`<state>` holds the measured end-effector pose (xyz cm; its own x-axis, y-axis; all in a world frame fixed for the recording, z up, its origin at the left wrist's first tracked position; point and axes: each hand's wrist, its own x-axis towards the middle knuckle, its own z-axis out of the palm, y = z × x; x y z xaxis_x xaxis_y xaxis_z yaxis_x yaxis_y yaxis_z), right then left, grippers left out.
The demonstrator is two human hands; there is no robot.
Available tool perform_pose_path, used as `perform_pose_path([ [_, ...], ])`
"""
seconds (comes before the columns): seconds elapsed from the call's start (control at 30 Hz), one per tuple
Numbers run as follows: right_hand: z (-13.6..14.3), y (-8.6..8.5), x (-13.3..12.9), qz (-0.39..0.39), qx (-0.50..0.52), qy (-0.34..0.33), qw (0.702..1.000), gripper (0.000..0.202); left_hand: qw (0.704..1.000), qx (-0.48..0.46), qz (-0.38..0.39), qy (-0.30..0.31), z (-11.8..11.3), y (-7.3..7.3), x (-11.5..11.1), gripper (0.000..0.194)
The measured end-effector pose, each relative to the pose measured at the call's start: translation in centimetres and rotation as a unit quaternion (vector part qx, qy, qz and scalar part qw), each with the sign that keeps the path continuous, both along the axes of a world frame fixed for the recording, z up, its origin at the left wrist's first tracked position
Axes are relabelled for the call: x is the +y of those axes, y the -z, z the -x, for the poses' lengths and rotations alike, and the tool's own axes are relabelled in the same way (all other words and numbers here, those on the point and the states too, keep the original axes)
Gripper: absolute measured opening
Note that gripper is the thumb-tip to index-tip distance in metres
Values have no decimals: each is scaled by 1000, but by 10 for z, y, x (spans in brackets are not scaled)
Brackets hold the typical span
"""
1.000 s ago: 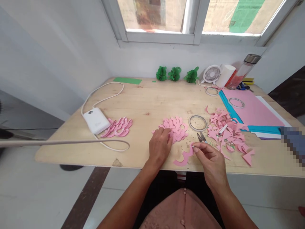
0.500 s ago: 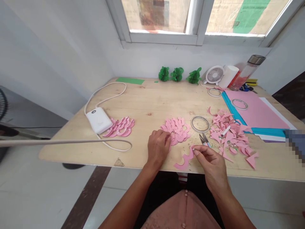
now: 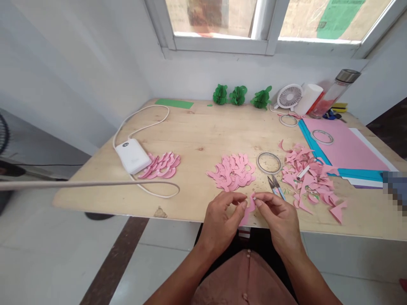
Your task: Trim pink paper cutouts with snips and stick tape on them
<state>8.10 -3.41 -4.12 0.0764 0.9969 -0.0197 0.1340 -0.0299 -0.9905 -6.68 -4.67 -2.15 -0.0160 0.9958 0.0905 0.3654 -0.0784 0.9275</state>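
A wavy pink paper cutout (image 3: 250,207) is between my two hands, low over the table's front edge. My right hand (image 3: 281,216) pinches its upper end between thumb and fingertips, where a tiny white bit shows. On its left side, my left hand (image 3: 224,216) has thumb and fingers brought together at the paper, covering part of it. Just beyond my hands lies a pile of similar pink paper cutouts (image 3: 233,171). Small scissors (image 3: 276,188) with spread blades rest by my right hand. Behind them is a roll of thin tape (image 3: 269,163).
Pink paper scraps (image 3: 308,178) cover the right side, beside stacked coloured sheets (image 3: 346,148). At left, a white power bank (image 3: 132,156) with a cable touches more pink cutouts (image 3: 163,165). Green paper shapes (image 3: 238,95), a small fan (image 3: 290,97) and a bottle (image 3: 337,91) stand at the back.
My left hand has moved from the pile's left edge toward my right hand and come to the paper cutout. The right hand keeps its pinch on the cutout.
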Motion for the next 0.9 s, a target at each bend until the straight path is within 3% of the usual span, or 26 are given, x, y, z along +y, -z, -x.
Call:
perform_pose_path([
  [0.33,3,2,-4,13,12,-25,1000,11,980,-156,119,-5,-7,0,3,9],
  [0.7,1,-1,-6,-5,-30,-45,999,10,970,-204,124,-35,-14,1,4,2],
  [0.9,3,-4,-6,-11,-56,-48,997,11,956,-238,166,-27,-13,3,3,8],
])
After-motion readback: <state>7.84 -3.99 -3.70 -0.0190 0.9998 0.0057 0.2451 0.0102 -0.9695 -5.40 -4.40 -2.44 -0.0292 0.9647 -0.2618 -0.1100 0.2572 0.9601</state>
